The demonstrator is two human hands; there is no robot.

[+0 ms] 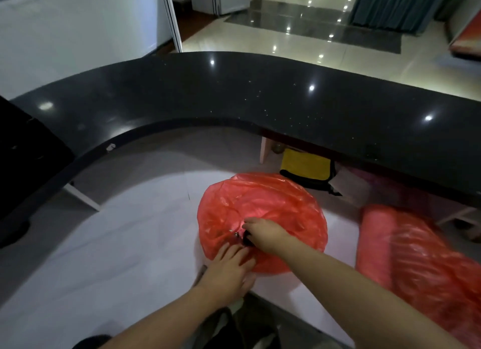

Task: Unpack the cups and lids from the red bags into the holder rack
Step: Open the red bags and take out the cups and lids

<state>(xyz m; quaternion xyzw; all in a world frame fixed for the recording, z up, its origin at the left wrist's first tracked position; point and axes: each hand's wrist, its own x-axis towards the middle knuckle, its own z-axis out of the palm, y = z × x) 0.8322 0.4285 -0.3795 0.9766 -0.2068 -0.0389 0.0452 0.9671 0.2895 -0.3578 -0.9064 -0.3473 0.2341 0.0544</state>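
Step — opening round red plastic bag [263, 210] | right hand [263, 234] grips small dark tool [247, 238] at knot | left hand [231, 265] flat, fingers straight — steadies bag for cutting

Round red bag [263, 208] on white lower counter [117, 244], near its middle. Left hand [229, 268] rests flat on bag's near edge; right hand [263, 234] grips small dark tool [246, 238] against bag's top. Second red bag [421, 260] lies toward right edge. Yellow cloth [304, 165] under curved black countertop [234, 93].
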